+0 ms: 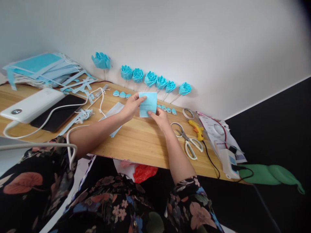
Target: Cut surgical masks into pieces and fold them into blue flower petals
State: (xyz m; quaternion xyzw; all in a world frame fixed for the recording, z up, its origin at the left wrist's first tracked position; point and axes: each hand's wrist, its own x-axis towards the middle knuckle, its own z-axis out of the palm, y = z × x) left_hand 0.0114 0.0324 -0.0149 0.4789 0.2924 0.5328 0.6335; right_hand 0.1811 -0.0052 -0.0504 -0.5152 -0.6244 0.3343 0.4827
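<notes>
A square piece of light-blue mask fabric (148, 105) is held up above the table between both hands. My left hand (133, 106) pinches its upper left edge, thumb on the front face. My right hand (160, 118) grips the lower right corner, thumb also in front. Faint creases cross the piece. Behind it, several small folded blue petals (122, 94) lie in a row, partly hidden by the hands. Under my left forearm rests a pale fabric strip (114, 111). Scissors (186, 137) with white handles lie open to the right of my right hand.
Several blue fabric flowers (150, 78) on sticks lean along the wall. A stack of face masks (39, 68), a white power bank (32, 105) and a dark phone (58, 113) are at left. At right are a tape roll (188, 113), a yellow glue gun (196, 130) and a power strip (229, 163).
</notes>
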